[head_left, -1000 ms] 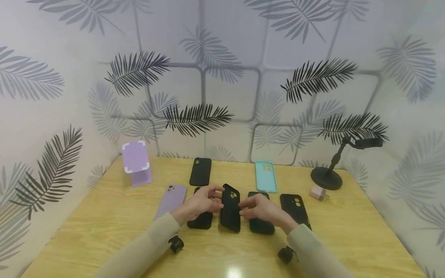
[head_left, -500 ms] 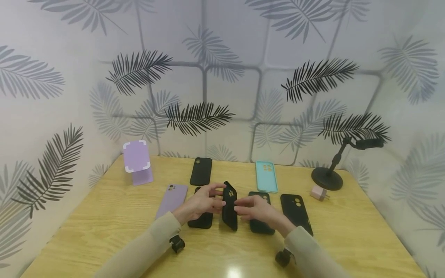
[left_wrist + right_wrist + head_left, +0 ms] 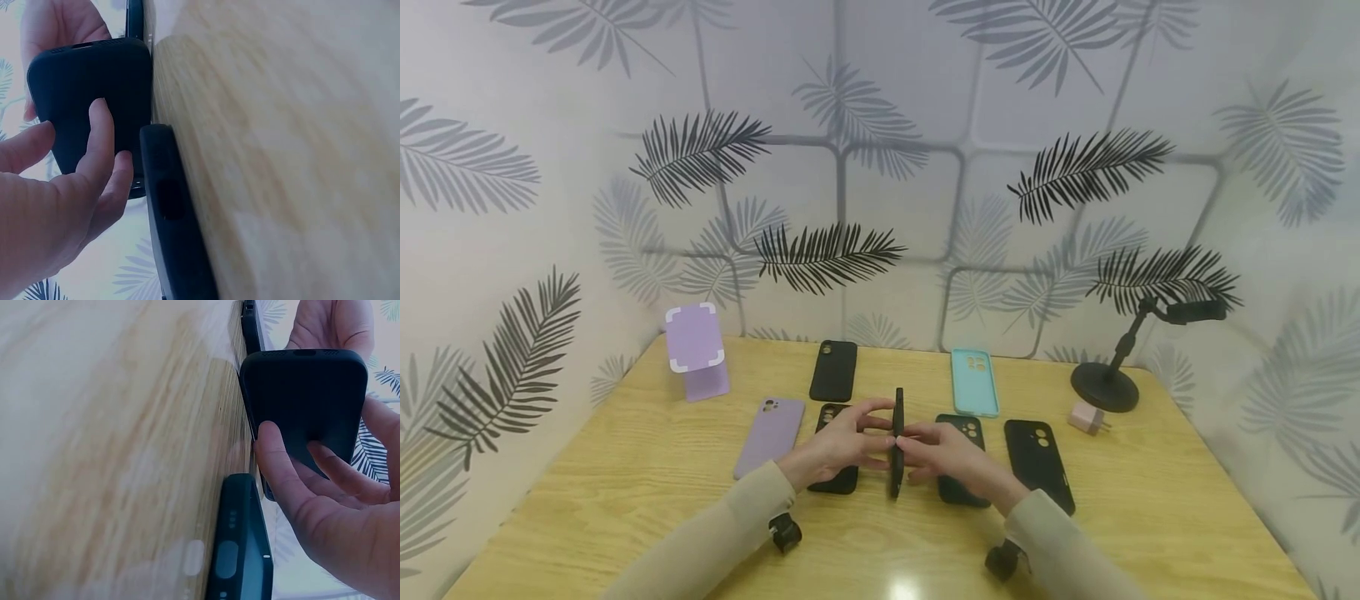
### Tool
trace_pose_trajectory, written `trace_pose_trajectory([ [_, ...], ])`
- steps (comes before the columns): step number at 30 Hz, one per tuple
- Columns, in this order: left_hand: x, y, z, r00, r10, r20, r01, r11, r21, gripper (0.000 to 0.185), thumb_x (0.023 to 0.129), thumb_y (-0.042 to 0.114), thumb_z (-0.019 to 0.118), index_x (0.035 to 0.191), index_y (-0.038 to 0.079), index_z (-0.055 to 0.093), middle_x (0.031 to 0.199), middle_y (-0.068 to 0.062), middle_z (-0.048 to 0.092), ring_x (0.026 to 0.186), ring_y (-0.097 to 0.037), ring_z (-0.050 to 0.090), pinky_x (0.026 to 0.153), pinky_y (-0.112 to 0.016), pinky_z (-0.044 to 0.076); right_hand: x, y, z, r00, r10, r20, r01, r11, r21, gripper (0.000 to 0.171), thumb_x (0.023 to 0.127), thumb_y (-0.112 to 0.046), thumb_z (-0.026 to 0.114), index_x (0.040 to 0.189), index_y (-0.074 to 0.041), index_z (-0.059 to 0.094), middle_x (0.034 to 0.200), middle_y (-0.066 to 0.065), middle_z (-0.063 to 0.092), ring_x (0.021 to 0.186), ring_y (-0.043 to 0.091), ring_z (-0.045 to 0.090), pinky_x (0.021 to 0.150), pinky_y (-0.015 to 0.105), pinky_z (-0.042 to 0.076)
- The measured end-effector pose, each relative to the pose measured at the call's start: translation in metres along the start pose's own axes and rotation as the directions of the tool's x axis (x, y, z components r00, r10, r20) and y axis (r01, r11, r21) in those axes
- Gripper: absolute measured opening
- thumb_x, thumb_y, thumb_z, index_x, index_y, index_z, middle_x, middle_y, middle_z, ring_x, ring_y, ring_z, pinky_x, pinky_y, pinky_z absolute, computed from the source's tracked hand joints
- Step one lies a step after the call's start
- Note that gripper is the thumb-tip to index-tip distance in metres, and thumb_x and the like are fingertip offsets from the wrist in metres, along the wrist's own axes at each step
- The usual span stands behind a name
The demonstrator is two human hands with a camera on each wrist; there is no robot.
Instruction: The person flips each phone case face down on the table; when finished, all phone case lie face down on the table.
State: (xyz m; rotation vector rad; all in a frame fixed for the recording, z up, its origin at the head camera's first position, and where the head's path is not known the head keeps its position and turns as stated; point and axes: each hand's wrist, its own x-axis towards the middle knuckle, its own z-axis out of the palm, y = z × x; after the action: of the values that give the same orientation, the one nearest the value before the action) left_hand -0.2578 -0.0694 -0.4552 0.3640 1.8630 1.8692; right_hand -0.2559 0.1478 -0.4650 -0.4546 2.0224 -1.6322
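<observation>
A black phone case [image 3: 898,408] stands on its long edge at the middle of the wooden table, nearly edge-on in the head view. My left hand [image 3: 841,442] holds it from the left, its fingertips against the flat face and the thumb by the upper edge in the left wrist view. From the right, the fingertips of my right hand [image 3: 951,454] press the opposite face. Another black phone case [image 3: 838,481] lies partly hidden beneath my left hand. Under my right hand lies a dark phone case [image 3: 962,492], partly covered.
A lilac phone case [image 3: 771,433] lies left, a black one [image 3: 1037,462] right. Farther back lie another black case [image 3: 833,375] and a light blue case [image 3: 974,387]. A lilac stand [image 3: 694,337], a black stand [image 3: 1105,387] and a pink charger [image 3: 1086,417] stand toward the back corners.
The black case has turned from tilted, with its camera holes showing, to upright on its edge. My right hand has moved left, and its fingers now meet the case opposite my left.
</observation>
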Motion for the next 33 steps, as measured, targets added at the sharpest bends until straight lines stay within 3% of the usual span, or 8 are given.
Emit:
trace_pose_trajectory([
  [8, 0.004, -0.003, 0.001, 0.999, -0.046, -0.013, 0.047, 0.997, 0.063, 0.064, 0.092, 0.003, 0.067, 0.148, 0.013, 0.040, 0.141, -0.026, 0.043, 0.112, -0.032, 0.063, 0.090, -0.051, 0.057, -0.002, 0.001, -0.002, 0.999, -0.029, -0.034, 0.029, 1.000, 0.001, 0.058, 0.097, -0.029, 0.063, 0.143, 0.001, 0.046, 0.137, 0.027, 0.055, 0.114, 0.032, 0.064, 0.093, 0.045, 0.056],
  [17, 0.000, 0.001, 0.003, 0.993, -0.120, -0.017, 0.121, 0.987, 0.102, 0.066, 0.090, -0.001, 0.067, 0.149, 0.010, 0.038, 0.144, -0.029, 0.038, 0.116, -0.035, 0.059, 0.090, -0.048, 0.057, -0.005, -0.003, -0.006, 0.988, -0.067, -0.137, 0.069, 0.998, 0.011, 0.072, 0.090, -0.017, 0.073, 0.149, -0.003, 0.035, 0.135, 0.033, 0.052, 0.107, 0.034, 0.067, 0.088, 0.046, 0.058],
  [22, -0.001, 0.002, 0.002, 0.992, -0.129, -0.012, 0.129, 0.985, 0.114, 0.066, 0.090, -0.002, 0.066, 0.149, 0.008, 0.038, 0.143, -0.030, 0.039, 0.119, -0.037, 0.057, 0.090, -0.048, 0.057, -0.007, 0.000, -0.013, 0.988, -0.079, -0.130, 0.084, 0.996, 0.035, 0.073, 0.090, -0.014, 0.072, 0.150, -0.003, 0.033, 0.134, 0.033, 0.053, 0.107, 0.032, 0.067, 0.089, 0.046, 0.058],
  [33, 0.000, 0.002, 0.000, 0.995, -0.099, -0.010, 0.099, 0.984, 0.145, 0.064, 0.090, -0.004, 0.064, 0.148, 0.004, 0.039, 0.139, -0.029, 0.045, 0.120, -0.035, 0.057, 0.094, -0.048, 0.055, -0.014, 0.002, -0.019, 0.987, -0.047, -0.151, 0.043, 0.999, -0.026, 0.067, 0.087, -0.007, 0.073, 0.145, 0.000, 0.040, 0.116, 0.025, 0.058, 0.085, 0.025, 0.071, 0.081, 0.046, 0.060],
])
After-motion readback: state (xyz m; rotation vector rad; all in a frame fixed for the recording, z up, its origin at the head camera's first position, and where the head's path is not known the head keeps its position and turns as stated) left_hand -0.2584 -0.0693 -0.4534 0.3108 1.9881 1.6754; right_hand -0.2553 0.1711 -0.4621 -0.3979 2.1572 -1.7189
